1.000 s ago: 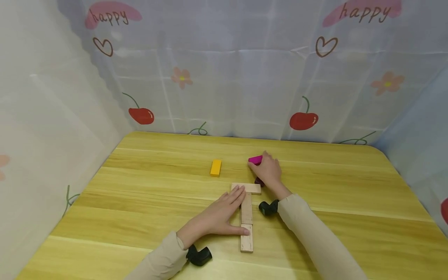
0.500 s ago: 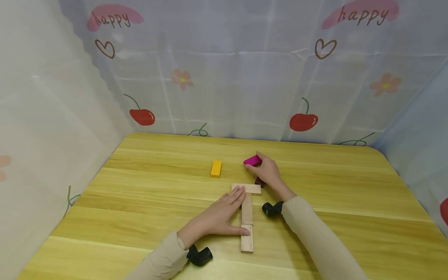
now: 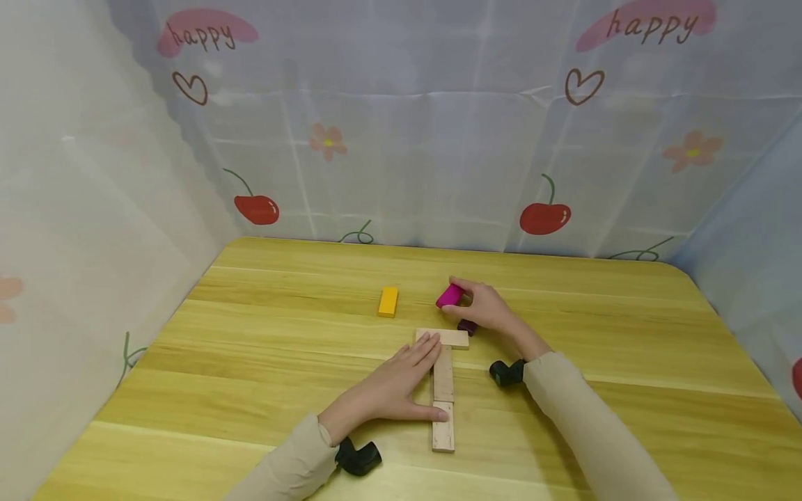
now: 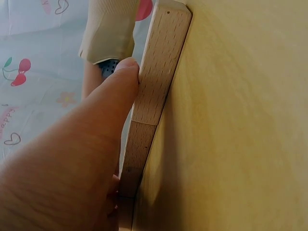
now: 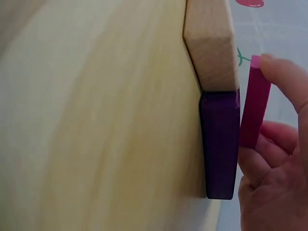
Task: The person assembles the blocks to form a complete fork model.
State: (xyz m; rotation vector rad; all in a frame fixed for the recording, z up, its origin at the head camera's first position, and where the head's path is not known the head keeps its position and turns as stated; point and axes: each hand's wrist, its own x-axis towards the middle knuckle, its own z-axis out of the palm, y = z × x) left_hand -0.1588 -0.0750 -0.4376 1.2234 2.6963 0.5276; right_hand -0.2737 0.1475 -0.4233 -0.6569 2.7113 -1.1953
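Note:
Three plain wooden blocks form a T shape: one crosswise block [image 3: 455,339] at the far end, a middle block [image 3: 443,376] and a near block [image 3: 443,437] in line below it. My left hand [image 3: 395,387] rests on them, fingertips on the crosswise block and thumb on the near one. Between thumb and fingers, my right hand [image 3: 491,309] pinches a magenta block [image 3: 448,296]. A dark purple block [image 3: 466,327] lies just beyond the crosswise block's right end. In the right wrist view, the magenta block [image 5: 255,103] is beside the purple block [image 5: 220,149].
A yellow-orange block [image 3: 388,302] lies alone, farther back and left of the T. Black wrist devices [image 3: 358,459] sit at both sleeves. The wooden table [image 3: 250,313] ends at a printed curtain [image 3: 407,139] behind and at the sides.
My right hand has brought the magenta block slightly left and nearer, turning it. Its wrist has swung right, so more of the purple block shows. My left hand stays put.

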